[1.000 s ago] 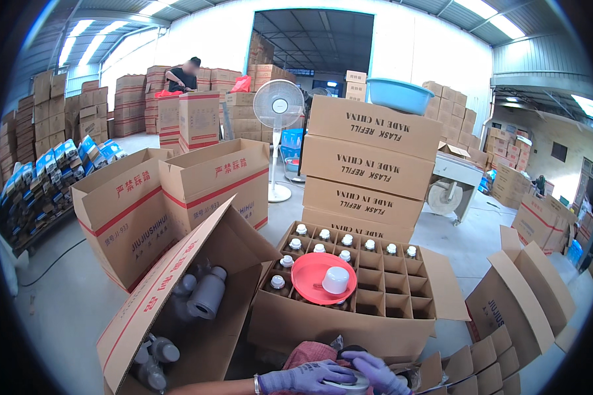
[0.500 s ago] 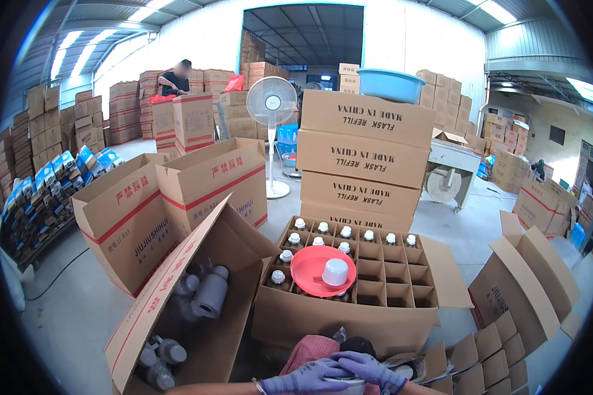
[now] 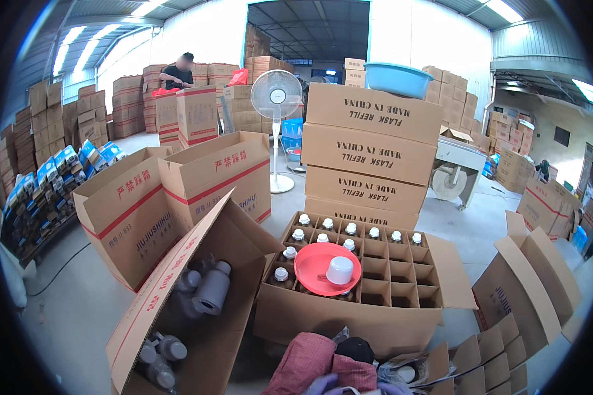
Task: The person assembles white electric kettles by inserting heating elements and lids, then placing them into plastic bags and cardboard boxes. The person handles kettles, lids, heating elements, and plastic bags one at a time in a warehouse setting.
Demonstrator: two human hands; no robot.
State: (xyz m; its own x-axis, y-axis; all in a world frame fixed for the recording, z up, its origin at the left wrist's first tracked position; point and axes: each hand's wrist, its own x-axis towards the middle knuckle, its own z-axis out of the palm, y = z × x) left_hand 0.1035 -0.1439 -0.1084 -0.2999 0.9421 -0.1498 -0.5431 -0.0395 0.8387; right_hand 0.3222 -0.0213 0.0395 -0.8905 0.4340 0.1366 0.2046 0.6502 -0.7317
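Note:
At the lower edge of the view, only bits of my purple-gloved hands show: my left hand point(image 3: 322, 384) against a reddish cloth point(image 3: 303, 355) over my lap, and my right hand point(image 3: 396, 389) just to its right. A sliver of something pale shows between them; the edge cuts it off, and the fingers are mostly hidden. Ahead stands an open divided carton point(image 3: 349, 322), with white-capped bottles point(image 3: 281, 275) in its left and far cells. A red plastic dish point(image 3: 307, 268) rests on top, holding a white cup point(image 3: 340, 270). To the left, a tilted open carton point(image 3: 153, 289) holds greyish bottles point(image 3: 213, 289).
Stacked cartons point(image 3: 369, 155) topped by a blue basin point(image 3: 397, 80) stand behind, beside a white fan point(image 3: 277, 99). Open cartons point(image 3: 122, 217) stand left; another open carton point(image 3: 517, 283) and cardboard dividers point(image 3: 484, 355) are at right. A person point(image 3: 178, 72) works far off.
My hands were together over a pale rounded object above my lap; they have dropped toward me, almost out of the picture. The dish, cup and bottles are as before; the view has shifted slightly.

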